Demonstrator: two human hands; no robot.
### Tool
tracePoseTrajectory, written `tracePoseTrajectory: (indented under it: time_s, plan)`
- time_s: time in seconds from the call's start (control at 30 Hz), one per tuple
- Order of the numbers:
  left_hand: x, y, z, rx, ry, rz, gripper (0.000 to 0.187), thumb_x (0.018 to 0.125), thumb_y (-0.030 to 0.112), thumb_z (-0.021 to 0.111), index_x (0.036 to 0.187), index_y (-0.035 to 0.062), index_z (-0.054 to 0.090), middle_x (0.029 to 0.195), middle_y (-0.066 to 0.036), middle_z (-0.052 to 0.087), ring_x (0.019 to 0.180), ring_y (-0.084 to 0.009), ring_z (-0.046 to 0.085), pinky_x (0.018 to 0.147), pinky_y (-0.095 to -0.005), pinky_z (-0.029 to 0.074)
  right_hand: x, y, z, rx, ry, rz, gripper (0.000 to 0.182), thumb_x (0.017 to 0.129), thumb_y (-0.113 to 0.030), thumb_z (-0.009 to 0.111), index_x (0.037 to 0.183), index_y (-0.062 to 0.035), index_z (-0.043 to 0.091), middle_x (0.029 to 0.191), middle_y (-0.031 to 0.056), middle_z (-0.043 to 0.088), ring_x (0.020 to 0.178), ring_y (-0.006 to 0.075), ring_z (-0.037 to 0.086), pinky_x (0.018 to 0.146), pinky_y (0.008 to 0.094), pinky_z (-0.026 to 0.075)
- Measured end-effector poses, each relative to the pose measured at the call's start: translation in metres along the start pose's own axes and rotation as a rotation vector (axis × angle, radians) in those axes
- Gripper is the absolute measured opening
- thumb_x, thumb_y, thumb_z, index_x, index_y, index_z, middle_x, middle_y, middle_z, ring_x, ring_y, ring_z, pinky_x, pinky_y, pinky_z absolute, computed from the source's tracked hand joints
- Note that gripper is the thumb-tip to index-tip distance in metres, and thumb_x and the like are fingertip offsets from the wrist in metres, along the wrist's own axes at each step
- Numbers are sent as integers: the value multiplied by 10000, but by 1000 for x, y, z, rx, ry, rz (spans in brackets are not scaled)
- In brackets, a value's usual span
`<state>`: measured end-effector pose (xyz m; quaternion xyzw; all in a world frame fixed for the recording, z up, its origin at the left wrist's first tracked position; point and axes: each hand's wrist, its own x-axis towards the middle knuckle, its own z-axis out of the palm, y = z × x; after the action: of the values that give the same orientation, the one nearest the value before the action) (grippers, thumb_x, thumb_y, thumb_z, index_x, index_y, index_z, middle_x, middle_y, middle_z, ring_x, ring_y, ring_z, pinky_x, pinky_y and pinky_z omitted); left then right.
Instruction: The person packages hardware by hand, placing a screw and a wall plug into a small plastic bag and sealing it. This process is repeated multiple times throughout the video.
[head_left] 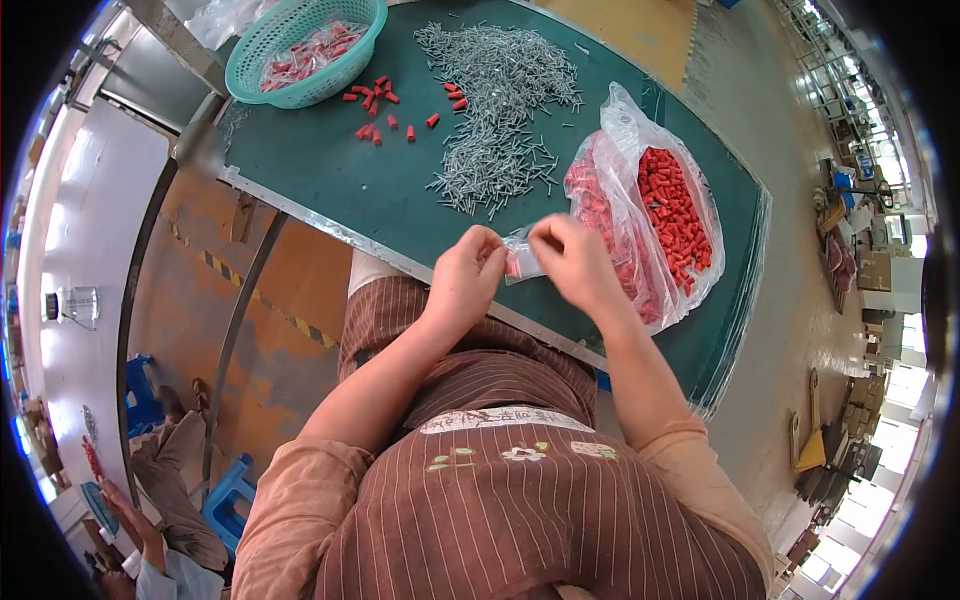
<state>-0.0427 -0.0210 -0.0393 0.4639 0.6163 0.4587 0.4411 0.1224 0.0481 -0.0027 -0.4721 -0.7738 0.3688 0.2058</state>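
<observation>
Small clear plastic bag point(524, 259), one of it, is over the near edge of the green counter point(290, 150), between the two hands, with a bit of red showing at its left end. The left hand point(468, 277) has its fingers curled and nearly closed, pinching the bag's left side; the right hand point(574, 262) is closed at thumb and forefinger on its other side. Just beyond is one pile of grey screws point(505, 90), too many to count. Three red plugs point(459, 104) lie by its left edge, and roughly a dozen more are scattered further left, some bunched too closely for an exact count. To the right, red plugs fill an open plastic sack point(680, 215); folded film covers more red on its left, and whether that is a second sack cannot be told. One mint-green basket point(300, 93), at far left, holds several bagged red pieces.
</observation>
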Motion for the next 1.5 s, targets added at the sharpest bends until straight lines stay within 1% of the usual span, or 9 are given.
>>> tracePoseTrajectory:
  time_s: [0.23, 0.47, 0.6, 0.7, 0.8, 0.87, 0.97, 1.07, 1.5]
  plan:
    - [4, 8, -18, -17, 34, -54, 104, 898, 103, 635, 911, 0, 628, 753, -21, 651, 694, -59, 556, 648, -235, 452, 75, 46, 22, -508, 124, -319, 168, 800, -91, 682, 956, -33, 660, 964, 134, 620, 913, 307, 619, 802, 416, 502]
    - [6, 0, -27, -100, 60, -96, 113, 869, 97, 660, 924, -1, 653, 788, -44, 668, 757, -98, 616, 700, -260, 493, 93, 52, 24, -742, 46, -354, 76, 775, -108, 610, 806, -38, 605, 834, 144, 639, 829, 333, 638, 742, 449, 527]
    - [6, -8, -25, 103, 52, -68, 212, 831, 173, 642, 982, 32, 689, 936, -169, 686, 887, -295, 676, 786, -391, 528, 94, 47, 16, -762, -51, -381, 94, 805, -148, 596, 811, -58, 623, 812, 152, 637, 804, 343, 636, 718, 461, 513]
    - [11, -15, -18, 53, 151, 18, 157, 811, 167, 640, 899, 42, 674, 868, -172, 681, 831, -336, 671, 758, -405, 531, 98, 61, 7, -562, -46, -349, 153, 847, -138, 570, 886, -7, 639, 851, 199, 633, 814, 392, 611, 735, 478, 484]
    - [16, -15, -22, 7, 173, 43, 129, 775, 130, 643, 840, 19, 658, 809, -173, 674, 800, -334, 671, 717, -409, 521, 109, 105, 0, -316, -105, -282, 99, 873, -106, 598, 894, -9, 594, 713, 111, 569, 667, 211, 597, 597, 358, 478]
    - [17, -16, -25, -18, 198, 72, 127, 767, 123, 643, 820, 8, 652, 800, -171, 677, 792, -333, 671, 717, -407, 522, 117, 123, -6, 23, -214, 132, 54, 902, -111, 593, 886, -63, 573, 683, 37, 540, 549, 110, 511, 456, 274, 418]
    - [16, -15, -24, -10, 219, 61, 123, 764, 116, 641, 811, 3, 650, 795, -171, 677, 783, -332, 670, 713, -404, 521, 108, 112, -8, 558, -206, 428, 46, 915, -105, 590, 889, -108, 551, 685, -7, 531, 485, 56, 429, 395, 203, 353]
    - [15, -10, -26, -17, 208, 55, 119, 762, 111, 641, 806, 1, 652, 788, -172, 676, 776, -331, 670, 708, -403, 521, 100, 93, -5, 602, -201, 499, 68, 901, -78, 602, 888, -104, 540, 673, -8, 516, 483, 56, 423, 407, 190, 367]
    - [15, -10, -18, 10, 210, 57, 96, 722, 81, 644, 761, -6, 637, 765, -174, 666, 760, -336, 658, 692, -409, 513, 85, 92, -19, 265, -249, 180, 34, 912, -80, 599, 914, -66, 568, 706, 14, 595, 519, 49, 482, 436, 182, 374]
